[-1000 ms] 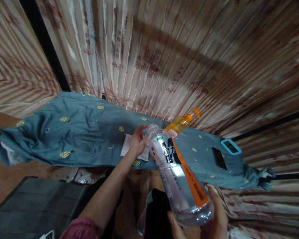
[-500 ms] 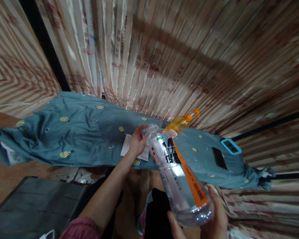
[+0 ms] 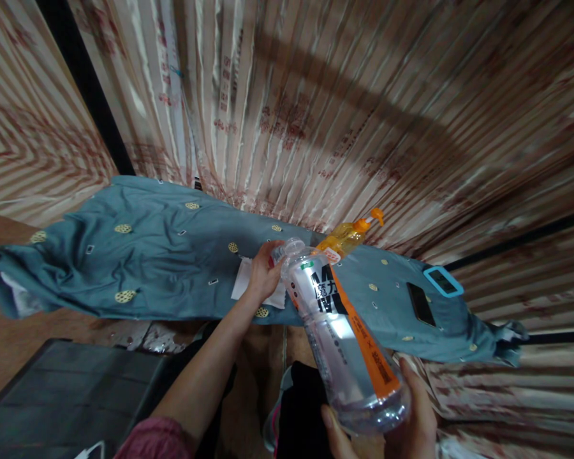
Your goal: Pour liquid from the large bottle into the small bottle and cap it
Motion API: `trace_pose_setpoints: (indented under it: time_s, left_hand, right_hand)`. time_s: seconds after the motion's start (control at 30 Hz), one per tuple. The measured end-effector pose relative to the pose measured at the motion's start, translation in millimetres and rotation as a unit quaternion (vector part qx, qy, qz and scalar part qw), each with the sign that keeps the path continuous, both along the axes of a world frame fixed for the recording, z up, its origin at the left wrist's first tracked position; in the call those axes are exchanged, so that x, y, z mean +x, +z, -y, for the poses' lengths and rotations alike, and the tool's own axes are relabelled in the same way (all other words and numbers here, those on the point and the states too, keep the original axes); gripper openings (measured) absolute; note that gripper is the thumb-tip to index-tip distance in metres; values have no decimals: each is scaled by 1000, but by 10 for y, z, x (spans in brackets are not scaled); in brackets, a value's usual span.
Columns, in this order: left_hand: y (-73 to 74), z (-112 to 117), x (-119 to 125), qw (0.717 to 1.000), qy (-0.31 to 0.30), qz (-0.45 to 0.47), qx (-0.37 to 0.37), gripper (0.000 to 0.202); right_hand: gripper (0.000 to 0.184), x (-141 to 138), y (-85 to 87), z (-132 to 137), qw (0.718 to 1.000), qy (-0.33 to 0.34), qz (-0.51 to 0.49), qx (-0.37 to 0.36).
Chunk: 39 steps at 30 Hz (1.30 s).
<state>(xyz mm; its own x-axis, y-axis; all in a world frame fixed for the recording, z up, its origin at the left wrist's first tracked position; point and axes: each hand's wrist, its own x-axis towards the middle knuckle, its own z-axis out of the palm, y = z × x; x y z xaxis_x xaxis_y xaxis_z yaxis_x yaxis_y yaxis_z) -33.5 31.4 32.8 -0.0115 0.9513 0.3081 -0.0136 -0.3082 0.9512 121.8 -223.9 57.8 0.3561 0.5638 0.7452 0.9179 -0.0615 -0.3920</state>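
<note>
A clear plastic drink bottle with a black-lettered, orange-striped label is tilted in front of me, its mouth pointing up and left. My right hand grips it around the base from below. Up by the bottle's neck, my left hand has its fingers closed around a small clear thing with a bit of red; its kind is hidden. A white paper sheet or tissue lies on the cloth under my left hand. Behind the bottle's neck is a yellow pump bottle with an orange pump head.
A teal patterned cloth covers the long narrow table. On its right side lie a dark phone and a blue-framed device. Striped curtains hang close behind. A dark grey box stands at lower left.
</note>
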Motion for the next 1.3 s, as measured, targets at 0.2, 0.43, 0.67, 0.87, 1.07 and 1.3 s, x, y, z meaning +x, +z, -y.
trace_pose_setpoints:
  time_s: [0.2,0.43,0.67,0.87,1.07,1.3]
  left_hand:
    - [-4,-3,-5,1000,-3,-6,1,34]
    - [-18,-8,-7,1000,1,-11,9,33]
    - [-16,-12,2,1000,5,-9,16,37]
    - [-7,-5,-1,1000,3,-8,7,33]
    - [-10,-8,1,1000,2,0,6,34]
    - [-21,-13,9,1000,6,-2,13,35]
  right_hand:
    - [110,262,-106,-101,996,33,70,52]
    - [114,-67,107,-7,999,9,5,-30]
    - [108,-168,230,30,1000,5,11,-27]
    - [114,-142,189,21,999,10,-1,-41]
    - [110,-47,60,32,1000,6,21,-11]
    - [114,291,-142,-88,994,21,89,58]
